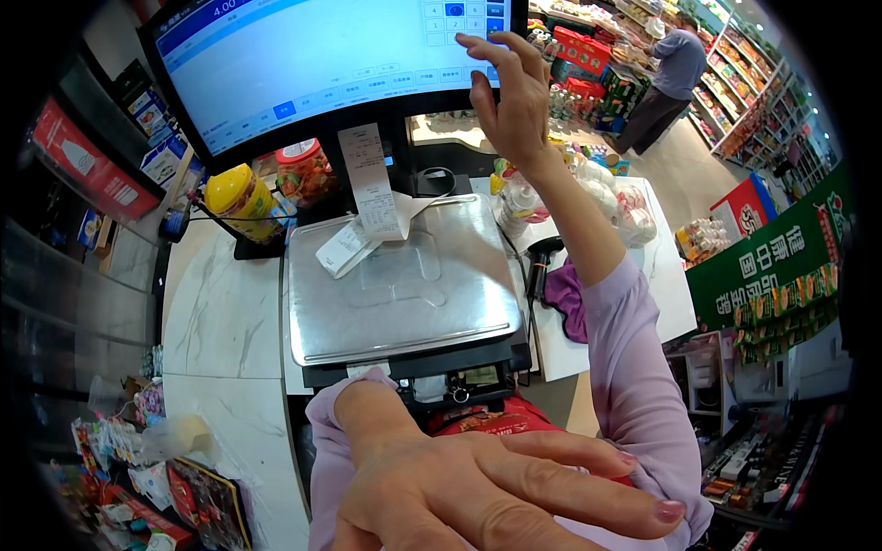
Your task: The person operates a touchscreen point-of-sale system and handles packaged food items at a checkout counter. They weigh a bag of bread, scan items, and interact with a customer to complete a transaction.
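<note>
My right hand (513,96) is raised at the lower right part of a touchscreen monitor (275,69), its fingers apart and its index fingertip over the on-screen number keys; whether it touches the glass I cannot tell. Close to the camera, my left hand (468,489) spreads its fingers in front of my body, back of the hand up, holding nothing visible. Between the hands and the monitor lies a stainless steel scale platter (406,296). A long printed paper receipt (368,179) hangs down onto it, curling at the end. Below the platter a cash drawer (448,386) stands partly open with keys.
A handheld barcode scanner (541,268) and a purple cloth (568,299) lie right of the platter. Yellow-lidded (238,193) and red-lidded (303,165) plastic jars stand left. Bagged goods (613,200) rest on the counter's right side. A person (672,76) stands by the shop shelves.
</note>
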Available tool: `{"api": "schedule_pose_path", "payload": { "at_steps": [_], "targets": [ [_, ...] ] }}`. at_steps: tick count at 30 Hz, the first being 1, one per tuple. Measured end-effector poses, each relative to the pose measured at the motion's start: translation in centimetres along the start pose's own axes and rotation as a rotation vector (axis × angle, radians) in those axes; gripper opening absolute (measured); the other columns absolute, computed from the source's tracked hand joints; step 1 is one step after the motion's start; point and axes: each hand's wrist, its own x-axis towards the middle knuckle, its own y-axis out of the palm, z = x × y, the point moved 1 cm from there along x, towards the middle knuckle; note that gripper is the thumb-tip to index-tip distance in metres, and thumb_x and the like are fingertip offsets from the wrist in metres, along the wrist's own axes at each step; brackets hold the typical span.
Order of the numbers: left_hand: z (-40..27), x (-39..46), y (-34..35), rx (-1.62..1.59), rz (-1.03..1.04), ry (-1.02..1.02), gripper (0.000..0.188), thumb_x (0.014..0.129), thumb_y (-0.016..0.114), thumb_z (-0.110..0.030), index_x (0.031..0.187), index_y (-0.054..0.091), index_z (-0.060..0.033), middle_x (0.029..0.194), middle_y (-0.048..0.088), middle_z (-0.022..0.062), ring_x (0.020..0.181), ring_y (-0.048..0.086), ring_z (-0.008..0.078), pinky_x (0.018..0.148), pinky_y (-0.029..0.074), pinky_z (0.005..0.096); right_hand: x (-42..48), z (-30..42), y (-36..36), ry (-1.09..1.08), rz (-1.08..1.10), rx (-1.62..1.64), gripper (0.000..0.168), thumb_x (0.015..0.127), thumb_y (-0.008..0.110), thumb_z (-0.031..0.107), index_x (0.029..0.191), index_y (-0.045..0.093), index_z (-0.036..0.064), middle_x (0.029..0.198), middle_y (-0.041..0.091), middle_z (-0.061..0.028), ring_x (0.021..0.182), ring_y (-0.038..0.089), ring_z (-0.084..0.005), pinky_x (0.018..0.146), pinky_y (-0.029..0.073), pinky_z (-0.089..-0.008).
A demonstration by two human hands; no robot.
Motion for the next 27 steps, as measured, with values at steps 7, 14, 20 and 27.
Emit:
{"api": "schedule_pose_path", "payload": {
  "at_steps": [7,14,20,27],
  "targets": [
    [5.1,0.0,-1.8,0.144,0.163,0.598,0.061,0.086,0.058,-0.032,0.141,0.031,-0.0312,0.127,0.052,0.02,0.117,0.046,0.0463,0.104,0.026,0.0555,-0.2,0.4,1.3,0.024,0.029,0.01,0.034,0.076,0.06,0.003,0.108,0.052,0.01,0.106,0.064,0.0024,0.109,0.051,-0.0198,0.085,0.033,-0.0361],
    [4.3,0.1,-1.9,0.071,0.177,0.496,0.066,0.084,0.061,-0.031,0.141,0.03,-0.0325,0.129,0.05,0.0201,0.118,0.045,0.0461,0.106,0.024,0.0547,0.5,-0.2,0.5,0.084,-0.033,-0.03,0.028,0.079,0.055,0.003,0.106,0.052,0.005,0.113,0.064,-0.0011,0.109,0.048,-0.0214,0.093,0.031,-0.034],
    [4.0,-0.3,-1.4,0.112,0.133,0.444,0.066,0.084,0.061,-0.03,0.142,0.029,-0.0328,0.131,0.049,0.0197,0.118,0.045,0.0463,0.106,0.024,0.0536,-0.4,-0.1,-0.1,0.14,-0.102,-0.096,0.028,0.078,0.054,0.001,0.106,0.053,0.004,0.114,0.063,-0.0012,0.108,0.047,-0.0215,0.094,0.03,-0.0344],
    [-0.9,0.0,-0.5,0.024,0.049,-0.02,0.065,0.085,0.06,-0.033,0.142,0.028,-0.0343,0.131,0.048,0.0206,0.117,0.046,0.0467,0.105,0.025,0.0538,0.1,1.7,0.7,0.124,-0.077,0.017,0.035,0.074,0.058,0.002,0.108,0.052,0.004,0.112,0.062,-0.0015,0.108,0.047,-0.0221,0.089,0.031,-0.035]
  ]
}}
